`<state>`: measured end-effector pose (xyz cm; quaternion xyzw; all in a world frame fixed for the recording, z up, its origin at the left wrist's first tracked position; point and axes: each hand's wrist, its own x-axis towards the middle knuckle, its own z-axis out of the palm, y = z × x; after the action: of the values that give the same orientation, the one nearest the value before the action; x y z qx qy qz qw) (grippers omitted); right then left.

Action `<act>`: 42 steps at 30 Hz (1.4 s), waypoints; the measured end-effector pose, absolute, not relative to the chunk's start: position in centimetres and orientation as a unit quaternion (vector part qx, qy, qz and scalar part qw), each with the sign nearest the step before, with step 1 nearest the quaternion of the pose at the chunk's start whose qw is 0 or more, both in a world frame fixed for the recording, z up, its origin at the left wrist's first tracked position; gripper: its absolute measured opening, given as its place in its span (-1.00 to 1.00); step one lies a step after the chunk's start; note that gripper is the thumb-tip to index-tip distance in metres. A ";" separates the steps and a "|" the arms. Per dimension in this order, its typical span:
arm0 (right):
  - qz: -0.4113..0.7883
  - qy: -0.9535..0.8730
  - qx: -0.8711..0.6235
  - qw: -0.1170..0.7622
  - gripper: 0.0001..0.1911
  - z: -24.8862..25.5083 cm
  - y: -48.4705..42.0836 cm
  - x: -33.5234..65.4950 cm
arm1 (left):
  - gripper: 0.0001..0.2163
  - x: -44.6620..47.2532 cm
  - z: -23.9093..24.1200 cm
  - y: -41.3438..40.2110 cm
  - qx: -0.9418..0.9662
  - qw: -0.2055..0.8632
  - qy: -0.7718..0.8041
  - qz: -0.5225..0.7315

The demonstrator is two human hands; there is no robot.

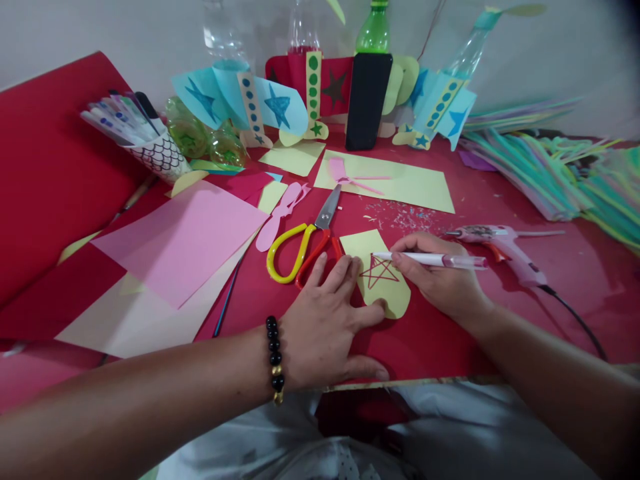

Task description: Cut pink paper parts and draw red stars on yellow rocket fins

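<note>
My right hand (437,277) is closed round a white pen (425,259) with a pinkish-red end, its tip on a small pale-yellow paper piece (393,297) with one rounded end. A five-pointed star (379,274) is outlined there in dark red. Spread flat, my left hand (333,313) presses the left edge of that paper, and a black-beaded bracelet (275,353) circles the wrist. Just beyond its fingers lie scissors (320,230) with one yellow and one red handle, blades apart. Part of the red handle is hidden behind the fingers.
Right of my hand lies a pink glue gun (493,240) with its cord. Bottle rockets (375,30) and a black phone (369,100) stand along the wall. A pen cup (157,153), pink paper (185,240) and pipe cleaners (530,173) lie around.
</note>
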<state>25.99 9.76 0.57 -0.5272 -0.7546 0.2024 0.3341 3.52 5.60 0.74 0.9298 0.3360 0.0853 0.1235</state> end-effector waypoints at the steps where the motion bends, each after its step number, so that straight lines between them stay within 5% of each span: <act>1: 0.202 -0.755 -0.528 0.333 -0.92 0.6 9.8 26.0 | -0.30 3.5 0.7 5.6 0.930 0.123 0.336 0.086; 42: 0.219 -0.755 -0.511 0.348 -0.88 1.3 9.5 26.1 | -0.30 3.5 0.8 5.6 0.932 0.121 0.332 0.083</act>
<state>26.06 9.53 1.33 -0.5107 -0.7552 0.2191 0.3476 3.45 5.58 0.82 0.9319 0.3316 0.0828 0.1211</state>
